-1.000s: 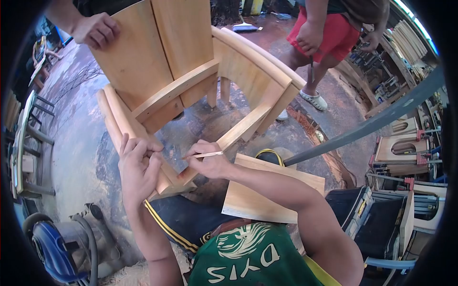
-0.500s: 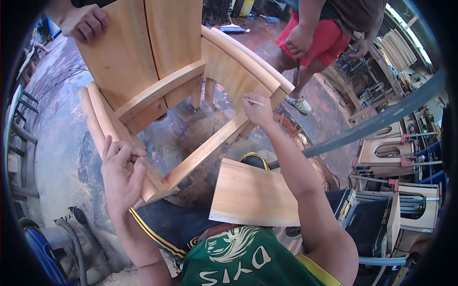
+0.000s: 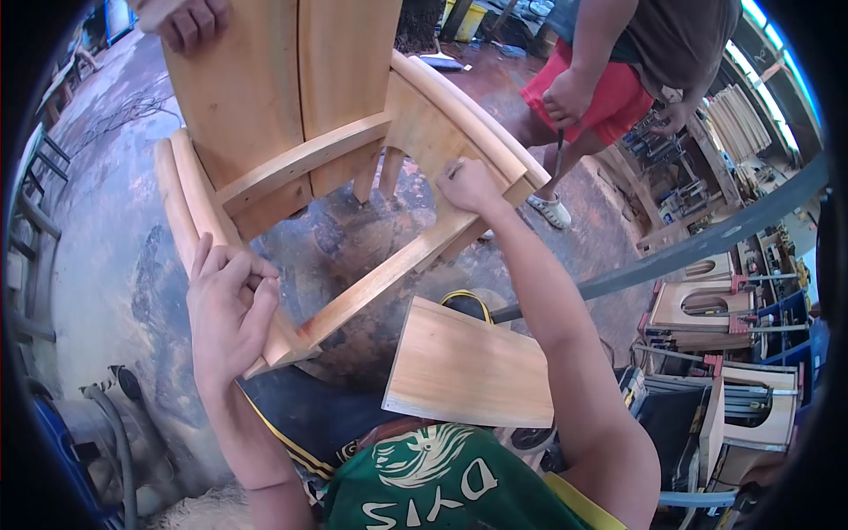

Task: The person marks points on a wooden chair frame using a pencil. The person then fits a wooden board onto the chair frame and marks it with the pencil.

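A bare wooden chair with a tall plank back and curved arms stands before me. My left hand rests on its left arm, with loosely bent fingers, some apart, and the thumb toward the seat opening. By the front end of the right arm, my right hand is closed around a thin pencil, mostly hidden by the fingers. The front rail runs between the two arms. A flat wooden board lies at my lap, below the rail.
Another person's hand is on top of the chair back. A person in red shorts stands beyond the right arm, holding a dark, thin tool. Clamped wooden panels stand at right. A blue machine with a hose is at lower left.
My right hand has shifted slightly up and left along the chair's front corner, and the pencil shows less. The view has tilted a little. My left hand stays on the arm.
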`<control>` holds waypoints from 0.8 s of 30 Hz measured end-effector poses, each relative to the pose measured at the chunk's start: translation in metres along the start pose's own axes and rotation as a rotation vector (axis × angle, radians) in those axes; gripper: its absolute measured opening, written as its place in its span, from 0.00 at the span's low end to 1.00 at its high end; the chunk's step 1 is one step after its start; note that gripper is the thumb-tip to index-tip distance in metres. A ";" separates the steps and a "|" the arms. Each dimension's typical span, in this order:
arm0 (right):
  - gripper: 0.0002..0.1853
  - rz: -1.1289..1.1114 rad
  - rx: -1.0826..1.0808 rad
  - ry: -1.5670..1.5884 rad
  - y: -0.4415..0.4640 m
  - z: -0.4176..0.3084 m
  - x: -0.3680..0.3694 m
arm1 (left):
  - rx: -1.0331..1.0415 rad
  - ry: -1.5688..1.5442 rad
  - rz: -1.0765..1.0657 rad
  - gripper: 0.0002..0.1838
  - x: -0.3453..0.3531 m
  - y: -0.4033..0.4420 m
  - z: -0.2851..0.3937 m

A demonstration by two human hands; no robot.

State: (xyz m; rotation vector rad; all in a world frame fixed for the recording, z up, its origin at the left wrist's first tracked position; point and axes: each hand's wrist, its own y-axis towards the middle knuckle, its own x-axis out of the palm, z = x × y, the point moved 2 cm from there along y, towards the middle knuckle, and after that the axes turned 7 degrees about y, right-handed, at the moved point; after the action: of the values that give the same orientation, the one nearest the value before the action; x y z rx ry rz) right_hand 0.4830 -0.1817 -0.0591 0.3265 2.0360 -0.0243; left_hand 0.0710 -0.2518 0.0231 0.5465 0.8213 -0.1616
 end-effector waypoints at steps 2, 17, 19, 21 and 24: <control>0.17 -0.092 0.075 -0.035 -0.011 -0.013 -0.018 | -0.012 -0.007 0.000 0.04 0.000 -0.002 -0.001; 0.22 0.094 0.102 -0.102 0.003 -0.006 -0.014 | -0.009 -0.029 0.015 0.04 -0.001 -0.002 -0.002; 0.21 0.035 0.101 -0.188 -0.007 -0.028 -0.030 | -0.010 -0.019 0.021 0.04 -0.001 -0.002 -0.004; 0.19 -0.012 0.115 -0.142 -0.007 -0.026 -0.024 | -0.009 -0.023 0.018 0.04 -0.002 -0.003 -0.003; 0.18 0.009 0.125 -0.001 0.003 -0.007 -0.011 | 0.003 -0.004 0.002 0.04 -0.004 -0.002 -0.004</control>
State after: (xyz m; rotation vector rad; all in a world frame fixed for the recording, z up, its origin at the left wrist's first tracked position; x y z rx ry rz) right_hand 0.4827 -0.1797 -0.0457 0.4137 2.0366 -0.1467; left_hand 0.0652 -0.2516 0.0236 0.5501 0.8163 -0.1622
